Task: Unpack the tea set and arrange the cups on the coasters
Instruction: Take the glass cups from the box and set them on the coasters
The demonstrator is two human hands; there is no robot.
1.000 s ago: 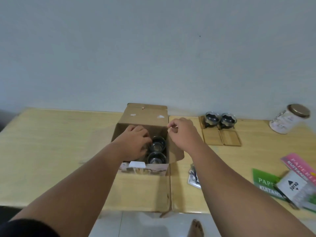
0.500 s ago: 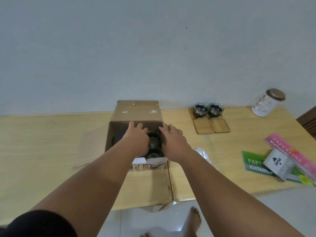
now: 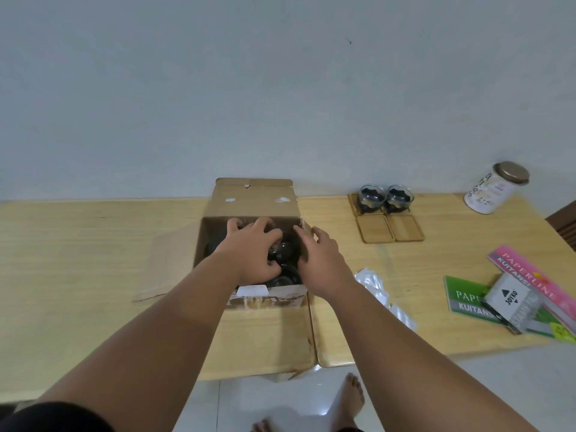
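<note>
- Here, both hands are being held down inside the open box [image 3: 252, 201], which is standing on the table [image 3: 78, 244] near its front edge.
- The left hand [image 3: 254, 254] is being spread, fingers splayed, over a dark cup [image 3: 282, 252] in the box; whether the cup is actually being gripped cannot be told, since the palm is hiding the contact.
- The right hand [image 3: 318, 260] is being laid with fingers loosely extended against the box's right inner side, just beside the same cup; nothing is seen pinched in it.
- A second cup [image 3: 288, 275] is showing as a dark rim just nearer the front wall, between the two wrists.
- The cups are being seen from above, mouths upward, so the lift is judged to be straight up.
- Two cups [image 3: 386, 198] are already sitting on the far pair of coasters; two bare coasters [image 3: 391, 228] are lying in front of them, well to the right of the box.
- The right hand is judged the nearer one for carrying a cup across to those.
</note>
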